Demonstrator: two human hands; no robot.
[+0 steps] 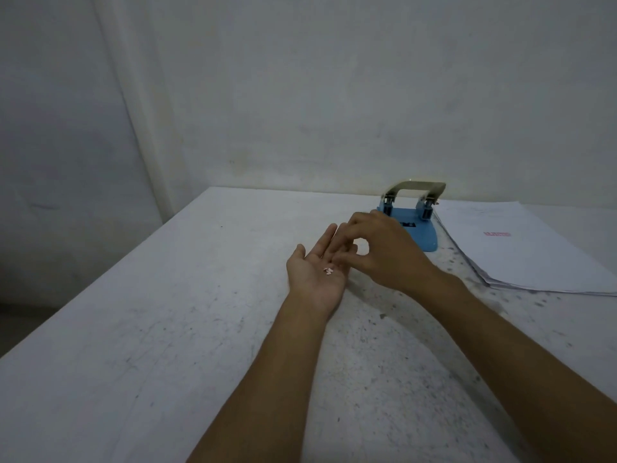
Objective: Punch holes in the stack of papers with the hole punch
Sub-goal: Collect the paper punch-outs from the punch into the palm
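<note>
A blue hole punch (pixel 421 225) with a tan metal lever stands near the table's far edge, its lever raised. A stack of white papers (pixel 521 248) lies just to its right, apart from the punch slot. My left hand (pixel 314 272) lies palm up on the table with a few small paper bits (pixel 328 270) in the palm. My right hand (pixel 384 252) hovers over the left fingers, thumb and forefinger pinched together; whether a bit is between them is too small to tell. The right hand hides part of the punch's base.
The white, scuffed table (pixel 187 329) has its left edge running diagonally from the far wall toward me. A plain wall (pixel 300 95) stands directly behind the punch. Dark specks dot the tabletop near the papers.
</note>
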